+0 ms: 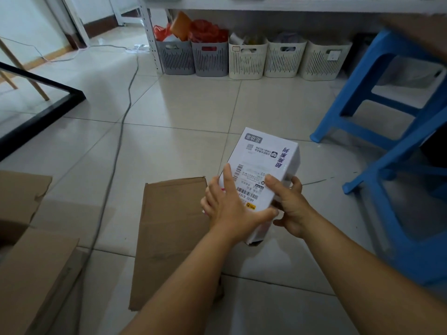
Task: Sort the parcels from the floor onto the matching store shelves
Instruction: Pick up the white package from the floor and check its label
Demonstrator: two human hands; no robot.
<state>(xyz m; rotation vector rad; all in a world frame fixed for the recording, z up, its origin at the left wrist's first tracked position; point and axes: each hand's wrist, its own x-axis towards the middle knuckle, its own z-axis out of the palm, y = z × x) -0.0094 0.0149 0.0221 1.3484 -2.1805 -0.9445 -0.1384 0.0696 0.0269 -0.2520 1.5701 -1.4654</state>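
Observation:
A white parcel box [263, 160] with a barcode label and purple print is held above the tiled floor, near the centre of the view. My left hand [232, 206] lies flat over its near top face and left side. My right hand [289, 206] grips its right near corner from below, thumb on top. The white metal shelf [290, 4] runs across the top of the view, with baskets beneath it.
Flattened cardboard [169, 238] lies on the floor under my arms, more cardboard [31, 262] at the left. A blue plastic stool [391, 117] stands at the right. Grey baskets [193, 58] and cream baskets [283, 60] line the floor under the shelf. A grey cable [121, 131] crosses the tiles.

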